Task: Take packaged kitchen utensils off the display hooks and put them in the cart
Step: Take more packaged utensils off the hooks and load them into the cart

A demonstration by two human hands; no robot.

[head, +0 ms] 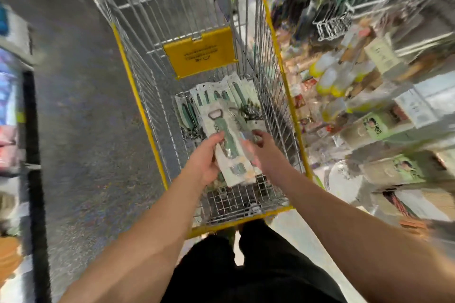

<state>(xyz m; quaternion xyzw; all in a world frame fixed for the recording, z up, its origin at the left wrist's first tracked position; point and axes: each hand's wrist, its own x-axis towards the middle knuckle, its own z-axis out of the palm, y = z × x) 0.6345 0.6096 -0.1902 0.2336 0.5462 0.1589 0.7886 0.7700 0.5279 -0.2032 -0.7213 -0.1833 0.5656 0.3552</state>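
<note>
My one head-worn camera looks steeply down from close above into the yellow-rimmed wire shopping cart (290, 96), shelves blurred rightward.

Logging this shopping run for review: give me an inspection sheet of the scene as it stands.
Surface: wire cart with yellow rim, grey floor beneath.
Job's things: packaged bottle opener held over the basket; pile of packaged utensils already lying on the cart floor.
Clutter: yellow sign plate hanging inside the cart.
Grippers: left hand grips the package's left edge; right hand touches its right side, blurred.
Cables: nothing seen.
Surroundings: display shelves of packaged goods to the right, heavily blurred.
</note>
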